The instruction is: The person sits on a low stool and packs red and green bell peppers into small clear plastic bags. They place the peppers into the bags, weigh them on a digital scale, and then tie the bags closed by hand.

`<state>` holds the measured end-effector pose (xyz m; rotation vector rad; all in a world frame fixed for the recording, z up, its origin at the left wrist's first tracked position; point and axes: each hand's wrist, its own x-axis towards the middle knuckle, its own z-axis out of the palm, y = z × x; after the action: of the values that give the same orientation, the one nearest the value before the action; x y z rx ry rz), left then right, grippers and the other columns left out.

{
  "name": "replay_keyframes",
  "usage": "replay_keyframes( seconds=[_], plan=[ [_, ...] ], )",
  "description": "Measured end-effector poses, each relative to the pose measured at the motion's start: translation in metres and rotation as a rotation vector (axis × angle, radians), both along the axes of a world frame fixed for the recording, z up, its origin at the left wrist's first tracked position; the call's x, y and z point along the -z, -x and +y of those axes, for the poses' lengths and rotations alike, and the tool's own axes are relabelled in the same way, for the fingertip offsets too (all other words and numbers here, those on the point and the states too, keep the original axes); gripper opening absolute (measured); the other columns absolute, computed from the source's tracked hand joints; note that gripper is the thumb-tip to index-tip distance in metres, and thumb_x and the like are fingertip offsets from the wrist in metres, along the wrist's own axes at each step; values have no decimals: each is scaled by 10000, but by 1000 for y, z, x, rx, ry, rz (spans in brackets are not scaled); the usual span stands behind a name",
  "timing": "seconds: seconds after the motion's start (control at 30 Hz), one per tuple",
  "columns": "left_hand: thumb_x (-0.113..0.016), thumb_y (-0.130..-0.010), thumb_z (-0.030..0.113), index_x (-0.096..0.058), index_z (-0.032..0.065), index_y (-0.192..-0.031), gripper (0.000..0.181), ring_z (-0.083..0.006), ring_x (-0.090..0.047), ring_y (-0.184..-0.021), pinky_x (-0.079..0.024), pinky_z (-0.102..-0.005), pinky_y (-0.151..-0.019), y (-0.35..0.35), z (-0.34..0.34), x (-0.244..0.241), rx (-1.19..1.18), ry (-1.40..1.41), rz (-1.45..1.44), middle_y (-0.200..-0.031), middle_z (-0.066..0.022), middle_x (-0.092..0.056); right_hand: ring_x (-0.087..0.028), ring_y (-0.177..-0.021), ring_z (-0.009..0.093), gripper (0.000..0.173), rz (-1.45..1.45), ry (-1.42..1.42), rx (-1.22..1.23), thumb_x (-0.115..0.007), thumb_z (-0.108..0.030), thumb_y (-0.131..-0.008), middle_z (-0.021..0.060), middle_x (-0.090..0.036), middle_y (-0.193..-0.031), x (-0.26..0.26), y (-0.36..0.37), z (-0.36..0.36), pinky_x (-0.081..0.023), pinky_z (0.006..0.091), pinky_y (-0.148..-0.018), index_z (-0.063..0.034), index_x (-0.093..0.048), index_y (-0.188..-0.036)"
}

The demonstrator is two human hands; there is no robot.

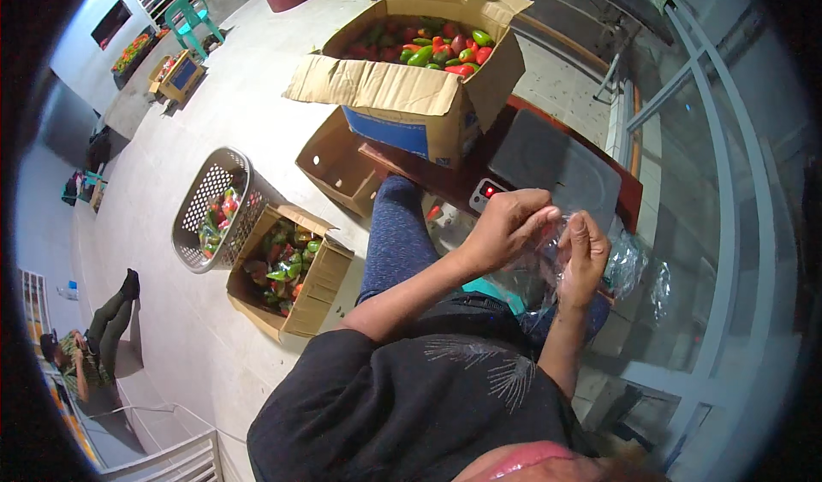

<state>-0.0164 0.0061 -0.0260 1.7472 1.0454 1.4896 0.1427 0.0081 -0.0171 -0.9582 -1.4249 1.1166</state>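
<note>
Both hands meet above the near edge of a grey digital scale (559,154), pinching a clear plastic bag (547,251) between them. My left hand (517,225) grips the bag's edge from the left, fingers bent inward. On the other side, my right hand (583,251) holds the film with thumb and fingertips upright. Whether the bag holds anything is unclear. The scale rests on a dark red wooden table (632,190) and shows a lit red display (490,191). Beside it stands a large cardboard box (411,87) filled with red and green peppers (443,52).
A smaller cardboard box (321,289) of bagged peppers stands left on the floor, touching a plastic basket (183,225) with more bagged peppers. An open brown box (337,161) lies behind. Crumpled clear bags (626,264) are at right, near glass-panelled metal framing (713,161). Another person (83,360) sits far left.
</note>
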Motion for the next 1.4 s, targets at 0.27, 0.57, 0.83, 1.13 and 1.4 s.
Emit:
replay_keyframes(
  seconds=[0.27,0.57,0.83,1.13,1.4],
  plan=[
    [-594,-879,-13,-603,-33,-905,34,-90,-580,-831,-477,-230,-739,-3,-2,-8,107,178,-238,-834,-35,-598,-496,-728,35,122,11,-50,60,-591,-107,-922,-35,-552,-731,-17,7,4,-423,203,-688,-27,-588,-829],
    [-609,-883,69,-569,-29,-780,148,-91,-526,-707,-427,-232,-627,-9,3,3,46,202,-216,-746,-30,-563,-458,-664,46,313,-62,-103,20,-548,-257,-960,3,-521,-660,-11,0,2,-386,220,-615,-13,-556,-763],
    [-615,-892,82,-620,-22,-833,119,-71,-568,-756,-454,-214,-682,-11,0,-7,70,191,-297,-797,-29,-624,-430,-644,37,240,-61,-168,52,-578,-207,-945,-11,-508,-661,-9,-1,6,-366,206,-590,-10,-558,-809],
    [-628,-883,68,-612,-14,-862,87,-73,-569,-762,-456,-225,-693,-11,0,1,51,244,-304,-779,-15,-612,-431,-642,30,227,16,-61,25,-585,-201,-941,-22,-529,-691,-8,3,1,-353,197,-589,-15,-563,-815],
    [-651,-868,86,-586,-5,-806,128,-63,-559,-723,-438,-205,-654,-10,-2,-6,107,253,-393,-759,-15,-607,-428,-658,28,221,-18,-137,32,-581,-192,-943,-36,-524,-722,-11,0,4,-357,201,-591,-20,-552,-808]
  ],
)
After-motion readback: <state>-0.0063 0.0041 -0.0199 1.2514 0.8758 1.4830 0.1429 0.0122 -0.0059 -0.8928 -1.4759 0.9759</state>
